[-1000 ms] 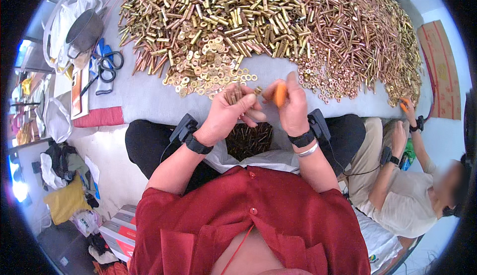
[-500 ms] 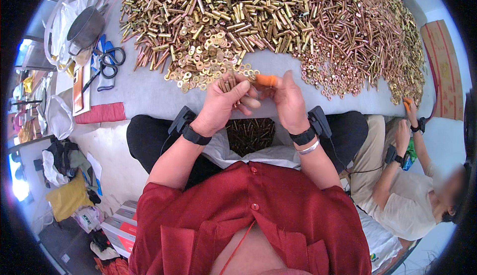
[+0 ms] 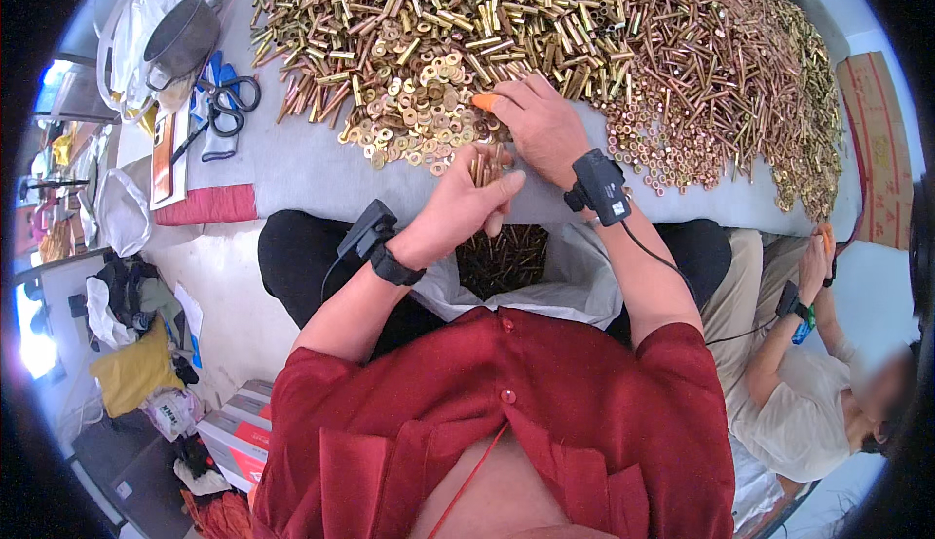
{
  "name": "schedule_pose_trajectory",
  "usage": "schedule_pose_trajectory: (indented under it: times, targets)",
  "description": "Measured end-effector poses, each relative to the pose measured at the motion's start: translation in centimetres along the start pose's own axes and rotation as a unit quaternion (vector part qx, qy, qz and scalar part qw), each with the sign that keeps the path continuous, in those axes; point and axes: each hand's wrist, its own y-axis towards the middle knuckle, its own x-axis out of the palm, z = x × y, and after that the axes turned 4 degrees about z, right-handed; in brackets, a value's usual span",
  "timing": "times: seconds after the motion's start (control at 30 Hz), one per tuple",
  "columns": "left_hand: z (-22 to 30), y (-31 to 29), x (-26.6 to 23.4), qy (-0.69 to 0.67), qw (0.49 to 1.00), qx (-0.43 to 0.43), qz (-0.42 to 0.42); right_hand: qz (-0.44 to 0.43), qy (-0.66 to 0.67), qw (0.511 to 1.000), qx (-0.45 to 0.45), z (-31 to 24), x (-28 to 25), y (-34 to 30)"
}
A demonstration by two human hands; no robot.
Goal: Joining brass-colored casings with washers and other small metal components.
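Bunch of brass-coloured rods (image 3: 484, 171) sits in L hand (image 3: 458, 210), stood roughly on end, fingers and thumb curled round it; exact no. of pcs can't be told. R hand (image 3: 547, 132), back up, is at nr edge of loose washers (image 3: 429, 101), just beyond L hand, w/ orange finger cover (image 3: 484, 102) on one digit. Whether R hand grips any pc can't be told, fingertips partly hidden. Black device (image 3: 601, 188) strapped at R wrist, similar unit (image 3: 368, 235) at L wrist.

Washers lie on grey table cover (image 3: 317, 179), this side of a large heap of metal tubes (image 3: 506, 13); small rings (image 3: 651, 149) spread to R of R hand. Open white bag (image 3: 584, 271) is below hands, betw. knees, w/ dark metal pcs (image 3: 502, 261) inside. Scissors (image 3: 230, 106) and dark pot (image 3: 182, 40) are at far L, well apart from hands. Co-worker's hands (image 3: 813, 264) are at far R, nr table edge, orange showing at fingertip. Cardboard sheet (image 3: 877, 149) stands at R end of table
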Motion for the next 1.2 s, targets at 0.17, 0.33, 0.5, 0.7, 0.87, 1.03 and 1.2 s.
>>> schedule_pose_trajectory:
  times: [0.17,0.33,0.5,0.7,0.87,1.03,1.2]
  targets:
    - [0.8,0.7,-0.9,-0.027,0.999,-0.039,0.002,0.068,-0.017,0.996,0.049,0.7,0.8,-0.9]
    - [0.9,0.5,-1.4,-0.004,0.999,-0.043,0.014,0.137,0.274,0.883,0.356,-3.5,-1.8,-2.2]
    - [0.7,0.3,-0.9,0.039,0.998,-0.042,-0.016,0.150,0.493,0.749,0.416,-5.9,-2.8,-3.8]
    - [0.5,0.1,-0.5,0.034,0.996,-0.083,-0.031,0.124,0.452,0.772,0.429,-6.3,-3.1,-5.1]
    - [0.5,0.0,-0.4,-0.017,0.997,-0.069,-0.018,0.075,0.456,0.754,0.467,-5.6,-3.9,-5.1]
    - [-0.2,0.2,-0.9,-0.046,0.997,-0.057,-0.035,0.067,0.433,0.786,0.437,-5.8,-3.4,-5.3]
    - [0.2,0.2,-0.8,-0.073,0.995,-0.059,-0.027,0.048,0.303,0.846,0.436,-4.8,-3.0,-4.2]
